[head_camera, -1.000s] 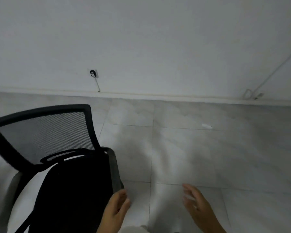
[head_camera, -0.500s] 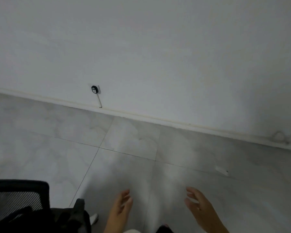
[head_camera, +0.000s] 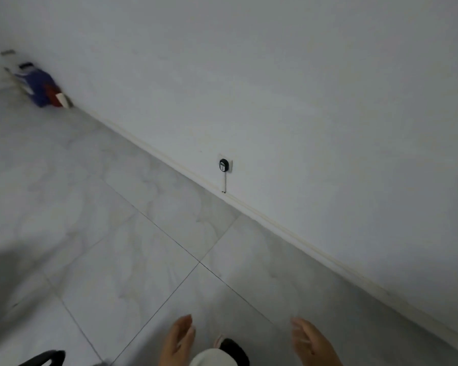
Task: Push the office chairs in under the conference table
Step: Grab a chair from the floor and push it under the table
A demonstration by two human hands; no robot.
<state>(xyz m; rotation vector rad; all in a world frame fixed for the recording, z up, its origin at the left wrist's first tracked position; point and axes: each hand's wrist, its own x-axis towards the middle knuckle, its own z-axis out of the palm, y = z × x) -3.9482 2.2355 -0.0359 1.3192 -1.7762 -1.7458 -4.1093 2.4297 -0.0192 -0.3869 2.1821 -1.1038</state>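
Only a black curved sliver of the office chair [head_camera: 44, 357] shows at the bottom left edge. The conference table is out of view. My left hand [head_camera: 177, 342] hangs at the bottom centre, fingers loosely apart, holding nothing and well to the right of the chair. My right hand [head_camera: 311, 343] is at the bottom right, also empty with fingers apart. Between the hands a knee in light fabric [head_camera: 212, 357] and a dark shoe [head_camera: 232, 348] show.
Grey tiled floor [head_camera: 117, 220] fills the left and middle. A white wall [head_camera: 302, 88] with a baseboard runs diagonally to the lower right, bearing a socket with a black plug [head_camera: 224, 165]. A blue and red object [head_camera: 41, 87] lies in the far left corner.
The view has swung left and tilted. The chair has slid almost out of frame at the bottom left. Both hands stay low and empty. The corner with the blue object has come into view.
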